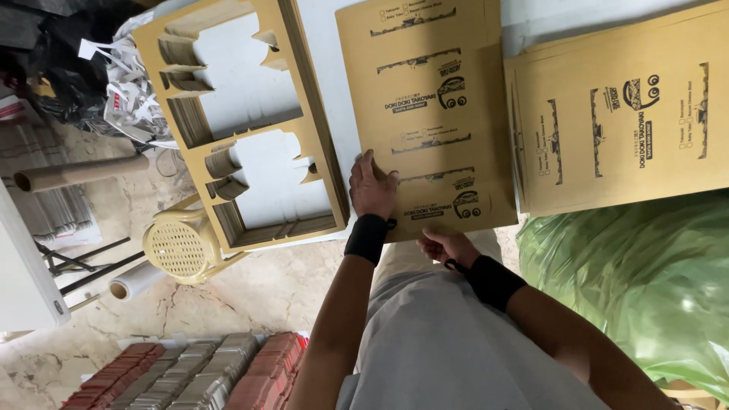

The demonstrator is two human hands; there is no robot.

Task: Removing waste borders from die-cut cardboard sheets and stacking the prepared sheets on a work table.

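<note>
Grey shirt front sits closest. Printed kraft cardboard sheet [427, 114] lies flat on the white counter [326, 91]; left hand [372, 186] is pressed flat on it, right hand [448, 247] pinches its near edge. Probably light, bendy, best gripped by edges.

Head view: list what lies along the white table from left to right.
Stack of die-cut cardboard frames → printed brown sheet with the left hand pressed flat on it and the right hand gripping its near edge → second stack of printed brown sheets.
</note>
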